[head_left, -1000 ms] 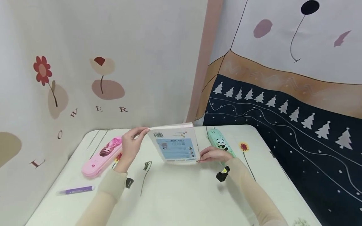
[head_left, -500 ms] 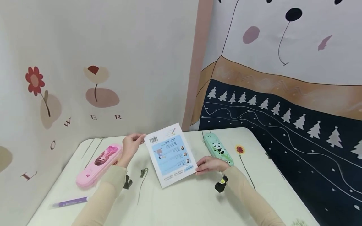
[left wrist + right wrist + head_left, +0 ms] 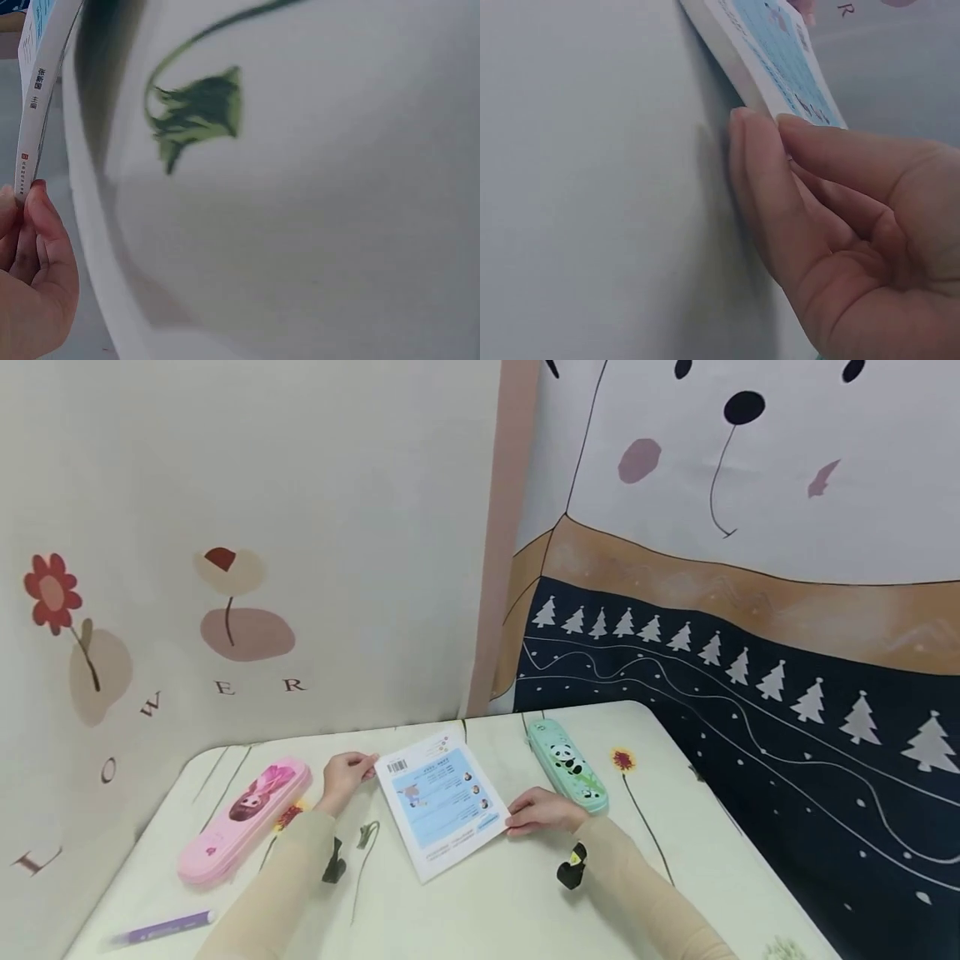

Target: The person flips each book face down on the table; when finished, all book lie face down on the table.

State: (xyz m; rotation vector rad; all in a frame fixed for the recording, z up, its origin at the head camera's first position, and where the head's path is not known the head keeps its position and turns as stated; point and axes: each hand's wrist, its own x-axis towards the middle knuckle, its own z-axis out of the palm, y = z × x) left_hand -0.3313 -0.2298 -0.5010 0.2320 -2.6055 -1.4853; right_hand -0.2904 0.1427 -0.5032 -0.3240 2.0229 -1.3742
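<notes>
A thin book (image 3: 447, 802) with a white and blue back cover and a barcode is held at an angle low over the table, turned a little. My left hand (image 3: 346, 780) pinches its upper left corner; in the left wrist view the thumb and fingers grip the white spine (image 3: 41, 97). At the lower right corner, my right hand (image 3: 546, 812) pinches the book, thumb above and fingers beneath, as the right wrist view shows. Whether the book's near edge touches the table cannot be told.
Left of the book lies a pink pencil case (image 3: 243, 822), with a purple pen (image 3: 167, 927) nearer the front. A green panda pencil case (image 3: 567, 766) lies behind my right hand. Printed flowers mark the white tablecloth (image 3: 480, 918). A curtain (image 3: 360, 527) stands behind.
The book has gone from steeply raised to nearly flat and come down toward the table, turning slightly. Both hands keep hold of its corners. The head view has shifted right.
</notes>
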